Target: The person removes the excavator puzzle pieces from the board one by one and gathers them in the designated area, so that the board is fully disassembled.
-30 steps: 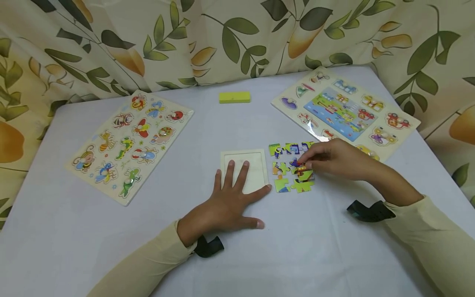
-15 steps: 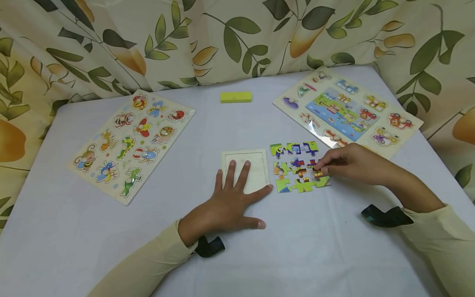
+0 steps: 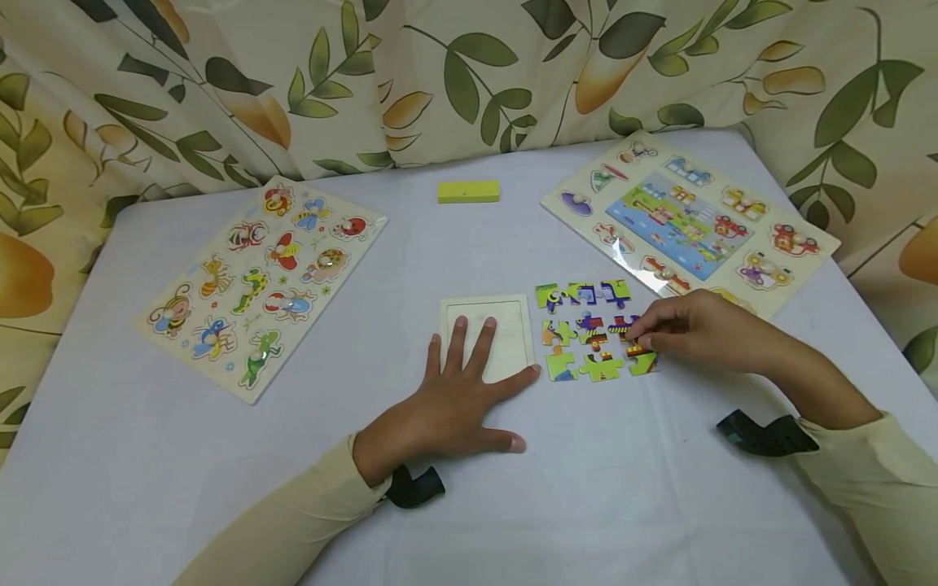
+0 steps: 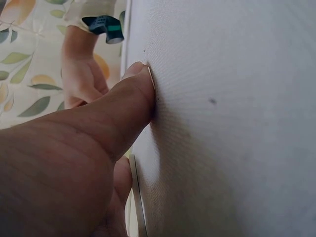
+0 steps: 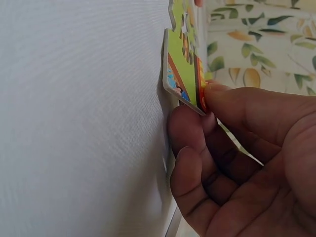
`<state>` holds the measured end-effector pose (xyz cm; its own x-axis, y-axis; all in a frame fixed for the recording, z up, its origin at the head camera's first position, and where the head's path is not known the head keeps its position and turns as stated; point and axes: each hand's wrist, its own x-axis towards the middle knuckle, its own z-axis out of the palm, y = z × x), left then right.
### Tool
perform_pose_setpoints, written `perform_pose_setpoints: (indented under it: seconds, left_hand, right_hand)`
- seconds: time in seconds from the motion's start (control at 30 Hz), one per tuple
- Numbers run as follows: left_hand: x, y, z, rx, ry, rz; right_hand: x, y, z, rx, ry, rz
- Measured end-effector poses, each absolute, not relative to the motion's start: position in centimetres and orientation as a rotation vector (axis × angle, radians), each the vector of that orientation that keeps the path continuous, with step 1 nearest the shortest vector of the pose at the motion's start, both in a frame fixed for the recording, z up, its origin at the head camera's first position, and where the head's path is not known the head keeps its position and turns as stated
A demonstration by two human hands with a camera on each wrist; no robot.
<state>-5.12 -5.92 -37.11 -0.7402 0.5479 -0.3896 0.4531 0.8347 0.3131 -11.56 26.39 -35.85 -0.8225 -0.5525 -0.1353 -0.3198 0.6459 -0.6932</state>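
My left hand (image 3: 450, 403) lies spread with its fingertips over the small square wooden puzzle frame (image 3: 506, 309). In the left wrist view, the left thumb (image 4: 133, 94) touches the white cloth. Right of the frame, jigsaw pieces (image 3: 601, 369) in green, purple and red are laid out in rows, slightly apart. My right hand (image 3: 696, 330) pinches a puzzle piece (image 3: 620, 325) at the right end of the middle row, partly hidden by the fingers. In the right wrist view, the thumb meets the edge of a green and red piece (image 5: 185, 74), with curled fingers below it.
An insect peg board (image 3: 267, 289) lies at the left. At the back right is a vehicle peg board (image 3: 685, 224), close behind the right hand. A yellow-green block (image 3: 468, 192) rests near the back edge. A leaf-patterned curtain (image 3: 469, 81) hangs behind the white-covered table.
My right hand has moved rightward from the middle column of pieces to the right column, uncovering the upper right and lower right pieces. The left hand stays on the frame.
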Motion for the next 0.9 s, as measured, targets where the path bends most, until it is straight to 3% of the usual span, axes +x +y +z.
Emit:
perform_pose_setpoints:
  seconds: [0.9]
  left_hand:
    - [-5.3,-5.8,-37.2,0.731,2.545,0.285]
  right_hand:
    - [-12.2,26.6,-34.7,-0.681,2.673,-0.917]
